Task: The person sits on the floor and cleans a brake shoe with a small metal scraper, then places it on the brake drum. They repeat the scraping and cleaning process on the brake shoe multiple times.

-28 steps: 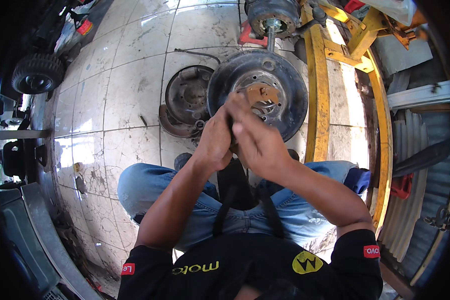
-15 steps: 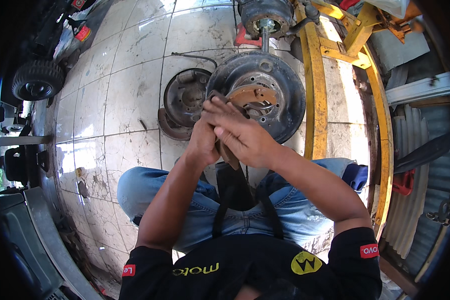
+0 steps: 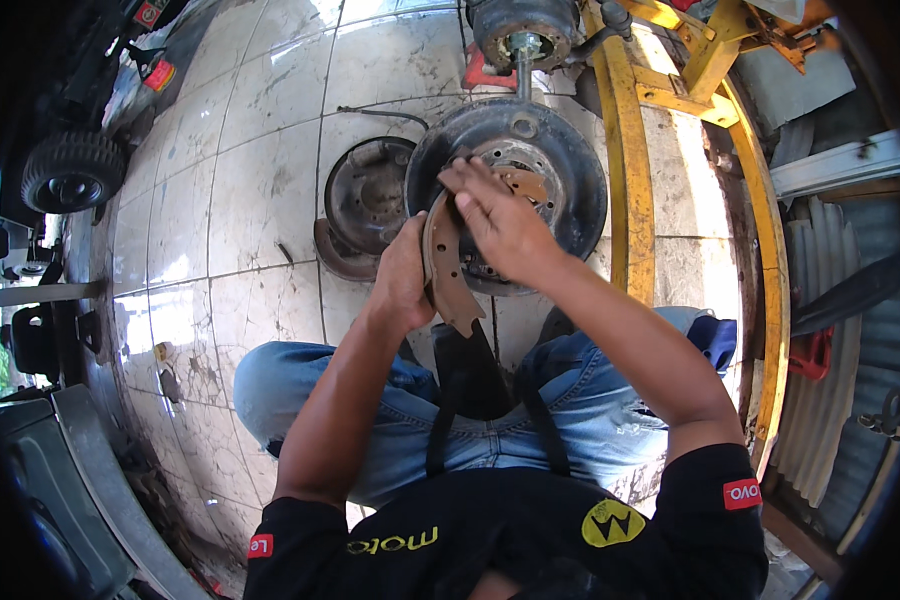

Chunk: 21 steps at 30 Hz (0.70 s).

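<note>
My left hand grips a curved brown brake shoe by its outer edge, above the gap between my knees. The shoe's web with its round holes faces up, and its notched end points toward me. At the upper end, my right hand is closed with its fingers pressed over a small brown piece; whether this is separate or part of the shoe I cannot tell. Just beyond lies a large black round plate with another brown shoe on it, partly hidden by my right hand.
Left of the black plate lies a smaller round brake backing plate, with a curved shoe by its lower edge. A yellow metal frame stands to the right. A drum-like hub is at the top, a tyre far left.
My right hand has moved up and right, off my left fingers, uncovering more of the brake shoe. The left hand still holds the shoe in nearly the same place.
</note>
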Each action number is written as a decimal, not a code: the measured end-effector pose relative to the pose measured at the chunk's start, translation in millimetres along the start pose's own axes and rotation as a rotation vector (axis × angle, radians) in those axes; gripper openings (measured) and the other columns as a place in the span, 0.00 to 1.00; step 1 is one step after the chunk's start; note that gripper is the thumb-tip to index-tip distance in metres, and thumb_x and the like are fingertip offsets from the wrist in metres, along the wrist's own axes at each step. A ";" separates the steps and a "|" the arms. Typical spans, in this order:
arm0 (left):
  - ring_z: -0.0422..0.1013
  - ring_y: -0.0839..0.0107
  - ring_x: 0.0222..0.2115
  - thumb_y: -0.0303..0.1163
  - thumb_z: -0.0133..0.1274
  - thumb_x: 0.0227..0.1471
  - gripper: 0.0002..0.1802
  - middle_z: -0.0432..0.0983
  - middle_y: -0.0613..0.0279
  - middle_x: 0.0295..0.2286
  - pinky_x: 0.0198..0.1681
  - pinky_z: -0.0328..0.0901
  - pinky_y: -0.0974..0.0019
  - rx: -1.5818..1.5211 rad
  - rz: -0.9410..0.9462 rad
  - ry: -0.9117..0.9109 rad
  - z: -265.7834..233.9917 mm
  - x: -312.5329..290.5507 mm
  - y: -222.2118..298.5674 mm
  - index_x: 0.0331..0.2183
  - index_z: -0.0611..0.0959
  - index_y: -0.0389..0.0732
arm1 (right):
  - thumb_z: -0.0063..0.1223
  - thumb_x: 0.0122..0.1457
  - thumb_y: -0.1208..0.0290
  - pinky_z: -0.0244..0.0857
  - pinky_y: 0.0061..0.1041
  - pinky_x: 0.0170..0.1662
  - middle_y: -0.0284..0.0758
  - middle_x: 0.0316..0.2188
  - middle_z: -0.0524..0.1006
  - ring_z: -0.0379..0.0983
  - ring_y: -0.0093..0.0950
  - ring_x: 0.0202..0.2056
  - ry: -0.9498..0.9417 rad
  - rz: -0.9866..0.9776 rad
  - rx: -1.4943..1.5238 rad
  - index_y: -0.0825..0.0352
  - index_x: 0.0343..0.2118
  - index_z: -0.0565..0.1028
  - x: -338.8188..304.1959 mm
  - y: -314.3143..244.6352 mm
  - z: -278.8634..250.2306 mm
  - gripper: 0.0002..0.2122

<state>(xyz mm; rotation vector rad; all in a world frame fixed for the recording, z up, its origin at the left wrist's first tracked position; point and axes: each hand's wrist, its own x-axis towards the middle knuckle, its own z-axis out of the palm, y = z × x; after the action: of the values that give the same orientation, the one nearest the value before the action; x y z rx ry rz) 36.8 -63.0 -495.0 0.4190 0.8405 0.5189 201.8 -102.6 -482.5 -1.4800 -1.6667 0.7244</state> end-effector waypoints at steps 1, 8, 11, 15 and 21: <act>0.74 0.69 0.46 0.47 0.42 0.66 0.22 0.75 0.62 0.44 0.47 0.71 0.60 -0.049 0.017 -0.018 8.8 -3.2 1.0 0.52 0.74 0.43 | 0.36 0.71 0.64 0.44 0.38 0.70 0.45 0.65 0.63 0.49 0.41 0.69 -0.024 -0.049 0.016 0.65 0.60 0.69 -5.5 -9.7 7.4 0.19; 0.75 0.71 0.41 0.50 0.44 0.65 0.23 0.75 0.64 0.40 0.43 0.71 0.61 0.047 0.015 0.003 -5.7 -0.5 -0.8 0.51 0.75 0.44 | 0.37 0.71 0.62 0.45 0.36 0.70 0.44 0.65 0.63 0.49 0.40 0.70 -0.020 0.038 0.048 0.63 0.61 0.69 -3.9 -10.9 -3.8 0.20; 0.74 0.71 0.38 0.50 0.43 0.65 0.22 0.75 0.65 0.38 0.40 0.71 0.61 -0.068 0.080 0.020 18.6 -4.9 -2.9 0.48 0.76 0.44 | 0.37 0.71 0.62 0.46 0.36 0.70 0.44 0.64 0.64 0.51 0.40 0.69 -0.057 -0.036 0.090 0.63 0.60 0.70 -14.4 -22.8 8.0 0.19; 0.74 0.70 0.38 0.49 0.41 0.66 0.21 0.75 0.64 0.39 0.40 0.71 0.61 0.030 0.091 -0.016 -4.4 1.9 -8.9 0.46 0.77 0.43 | 0.37 0.71 0.63 0.48 0.35 0.69 0.44 0.63 0.65 0.52 0.42 0.68 -0.057 -0.052 0.061 0.64 0.59 0.70 -9.7 -11.9 1.6 0.19; 0.75 0.71 0.40 0.46 0.40 0.67 0.20 0.76 0.66 0.41 0.42 0.72 0.62 0.038 0.069 0.023 12.3 -7.2 -5.3 0.49 0.75 0.44 | 0.37 0.71 0.62 0.49 0.34 0.69 0.46 0.63 0.66 0.51 0.41 0.69 -0.082 -0.043 0.130 0.64 0.59 0.70 -16.3 -24.9 5.9 0.19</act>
<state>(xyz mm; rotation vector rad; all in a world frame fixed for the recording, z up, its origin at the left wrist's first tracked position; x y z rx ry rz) 43.9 -73.3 -486.2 0.4792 0.8616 0.5728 183.6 -122.2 -468.0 -1.3359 -1.6745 0.8631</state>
